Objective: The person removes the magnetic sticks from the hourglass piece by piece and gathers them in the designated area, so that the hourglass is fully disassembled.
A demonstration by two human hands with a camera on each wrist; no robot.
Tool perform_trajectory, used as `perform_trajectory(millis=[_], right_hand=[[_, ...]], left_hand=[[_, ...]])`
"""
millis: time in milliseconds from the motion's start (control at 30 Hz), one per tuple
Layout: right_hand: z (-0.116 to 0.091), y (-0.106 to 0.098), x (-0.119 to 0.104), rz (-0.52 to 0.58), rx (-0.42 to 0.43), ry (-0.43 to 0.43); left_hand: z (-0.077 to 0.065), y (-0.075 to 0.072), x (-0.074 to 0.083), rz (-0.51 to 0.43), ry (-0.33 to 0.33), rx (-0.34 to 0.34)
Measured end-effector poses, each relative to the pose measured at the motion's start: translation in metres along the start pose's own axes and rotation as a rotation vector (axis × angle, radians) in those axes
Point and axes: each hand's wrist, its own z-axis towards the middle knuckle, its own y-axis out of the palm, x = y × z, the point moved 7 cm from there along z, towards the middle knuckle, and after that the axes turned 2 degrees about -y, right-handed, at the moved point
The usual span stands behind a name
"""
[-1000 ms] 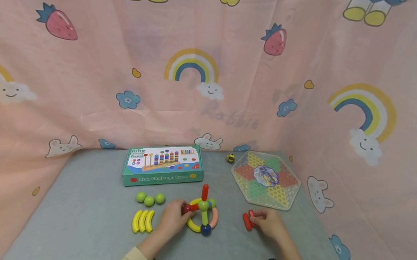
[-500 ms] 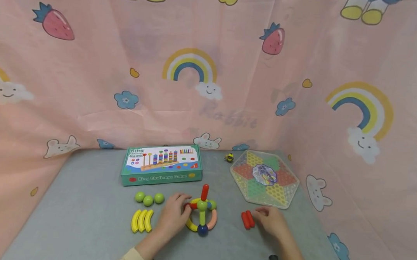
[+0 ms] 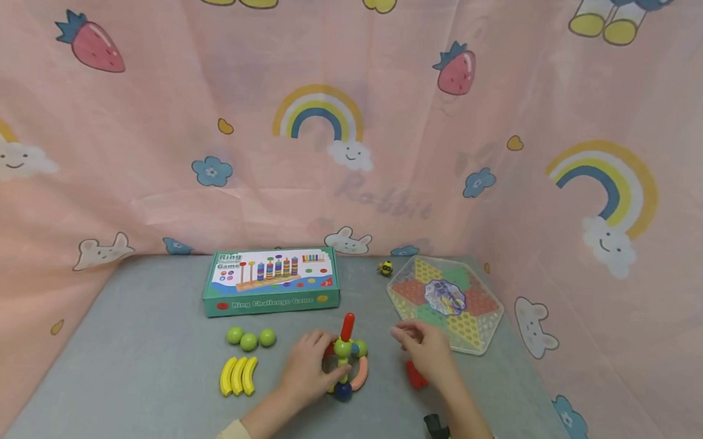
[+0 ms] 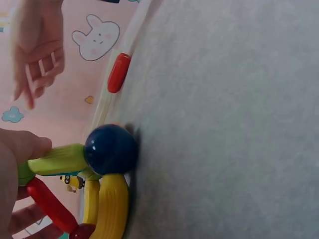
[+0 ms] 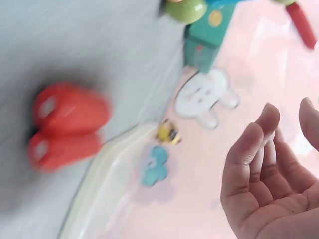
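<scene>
A toy model of coloured balls and sticks (image 3: 342, 348) stands at the table's middle, with a red stick pointing up from its top green ball. My left hand (image 3: 305, 369) grips it from the left. In the left wrist view the thumb lies on its upright green stick (image 4: 62, 159), above a dark blue ball (image 4: 111, 149), and fingers show behind a red stick (image 4: 52, 206). My right hand (image 3: 431, 354) is raised to the model's right, fingers loosely bent, holding nothing. Two loose red sticks (image 3: 415, 375) lie side by side below it, partly hidden by this hand in the head view.
Several green balls (image 3: 248, 342) and yellow curved sticks (image 3: 238, 375) lie at left. Behind are a green game box (image 3: 272, 281), a small bee figure (image 3: 386, 268) and a hexagonal star-patterned board (image 3: 476, 323). A pink printed curtain (image 3: 240, 208) borders the table.
My right hand has let go of a red stick, leaving it beside the other, and has moved up and left. My left hand has shifted right, its thumb now on the green upright stick.
</scene>
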Motion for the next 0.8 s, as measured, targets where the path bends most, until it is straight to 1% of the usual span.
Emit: perform_trajectory(millis=[167,267,333,467,567,633,800], right_hand=[[0.001,0.017,-0.023,0.043,-0.012,-0.050],[0.001,0.026,-0.033,0.062,-0.030,-0.071],[0.001,0.034,-0.037,0.065,-0.045,-0.076],[0.000,0.049,-0.042,0.060,-0.065,-0.100],[-0.001,0.055,-0.045,0.075,-0.053,-0.134],[-0.002,0.058,-0.046,0.088,-0.039,-0.155],[-0.005,0.059,-0.043,0.123,-0.005,-0.149]], left_hand=[[0.001,0.000,0.000,-0.082,0.035,-0.038],[0.001,0.001,0.002,-0.110,0.057,-0.049],[0.000,0.000,0.002,-0.129,0.072,-0.046],[-0.003,-0.001,0.004,-0.158,0.112,-0.010],[-0.003,-0.003,0.005,-0.163,0.125,0.015],[-0.003,-0.004,0.006,-0.156,0.128,0.018],[-0.002,-0.003,0.008,-0.123,0.127,-0.011]])
